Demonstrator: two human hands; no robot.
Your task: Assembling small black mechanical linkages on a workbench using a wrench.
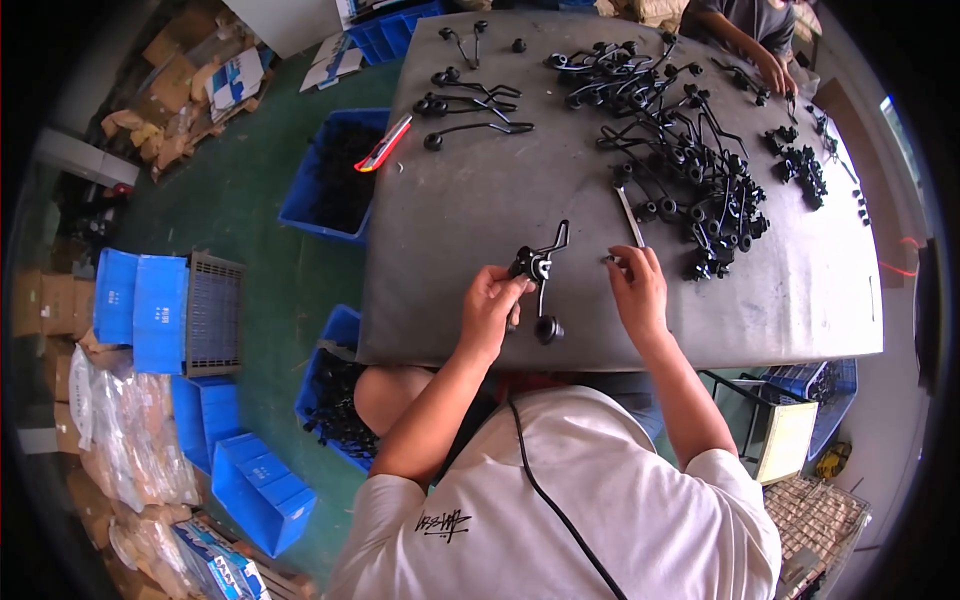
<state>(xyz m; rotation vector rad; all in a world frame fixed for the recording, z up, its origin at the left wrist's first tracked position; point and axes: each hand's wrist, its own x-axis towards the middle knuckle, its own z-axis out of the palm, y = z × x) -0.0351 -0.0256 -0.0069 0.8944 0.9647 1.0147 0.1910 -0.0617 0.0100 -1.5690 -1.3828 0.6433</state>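
My left hand (490, 308) is closed round a black bent-wire bracket (540, 262) above the table's near edge. The bracket has a wire loop at its top, a clamp-like block at the grip and a round black knob (548, 330) at its lower end. To the right, my right hand (638, 288) is raised over the table with its fingers pinched together. A tiny dark piece shows at its fingertips, too small to name. Just beyond that hand lies a silver wrench (631, 217), beside a large heap of similar black wire parts (680, 150).
On the grey table (470, 215) lie separate wire parts (480, 128), a red utility knife (384, 145) at the left edge and small black clips (803, 175) at right. Another person's hand (775, 75) works at the far right. Filled blue bins (298, 200) stand left.
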